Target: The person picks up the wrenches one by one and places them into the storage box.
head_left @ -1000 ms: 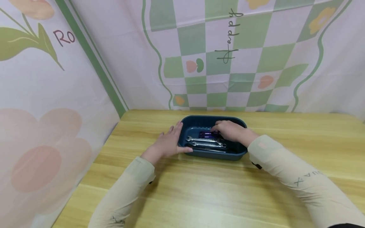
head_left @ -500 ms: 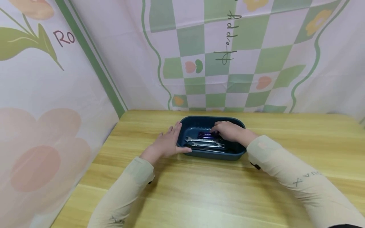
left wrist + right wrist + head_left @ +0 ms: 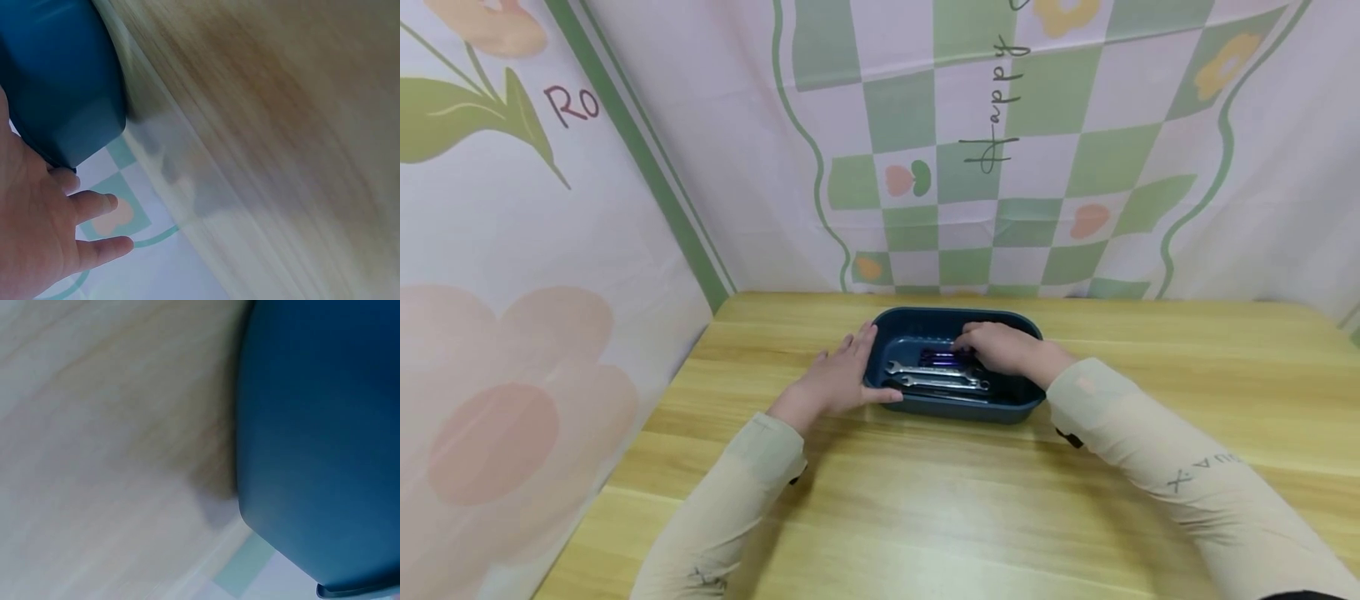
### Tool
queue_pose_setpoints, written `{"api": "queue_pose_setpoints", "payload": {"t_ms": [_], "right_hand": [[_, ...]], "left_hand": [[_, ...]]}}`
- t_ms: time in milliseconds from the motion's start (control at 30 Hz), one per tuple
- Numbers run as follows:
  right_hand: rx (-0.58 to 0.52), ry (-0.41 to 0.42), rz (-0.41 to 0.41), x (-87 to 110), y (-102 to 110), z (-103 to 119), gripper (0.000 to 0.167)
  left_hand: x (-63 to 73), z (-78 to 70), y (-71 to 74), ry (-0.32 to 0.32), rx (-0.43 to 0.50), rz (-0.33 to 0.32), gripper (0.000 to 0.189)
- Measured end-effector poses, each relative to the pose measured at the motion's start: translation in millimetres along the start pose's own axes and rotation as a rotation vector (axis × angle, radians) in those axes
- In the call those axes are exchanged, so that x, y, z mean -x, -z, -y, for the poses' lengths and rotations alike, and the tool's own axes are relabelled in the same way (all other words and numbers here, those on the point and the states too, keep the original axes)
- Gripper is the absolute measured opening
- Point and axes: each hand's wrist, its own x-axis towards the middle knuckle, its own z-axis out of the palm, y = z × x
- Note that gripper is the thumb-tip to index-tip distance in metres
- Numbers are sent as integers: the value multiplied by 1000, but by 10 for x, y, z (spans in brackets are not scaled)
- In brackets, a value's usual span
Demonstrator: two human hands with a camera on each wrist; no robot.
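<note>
A dark blue oblong bin stands on the wooden table. Inside it lie two silver wrenches, the upper wrench and the lower wrench, with a thin dark tool along the front wall. Shiny purple tools of unclear kind lie behind the wrenches. My left hand rests against the bin's left end, fingers spread, thumb along the front rim. Reaching in over the right end, my right hand is at the purple tools; its fingertips' contact is hidden. Only the bin's outer wall shows in the right wrist view.
The wooden table extends in front of the bin and to both sides. Behind it hangs a checkered printed cloth. Another flowered cloth hangs along the left edge.
The view has shifted slightly, so the whole scene sits a little differently. Both hands stay at the bin, and the tools show no clear movement.
</note>
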Motion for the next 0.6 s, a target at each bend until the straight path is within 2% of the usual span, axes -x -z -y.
{"api": "queue_pose_setpoints", "payload": {"t_ms": [267,600], "right_hand": [[5,-4,30,46,62,31,35],[-2,28,12,160,123,24,36]], "left_hand": [[-4,-7,39,6,-42,6,122],[-1,-35,95,23,1,37,125]]}}
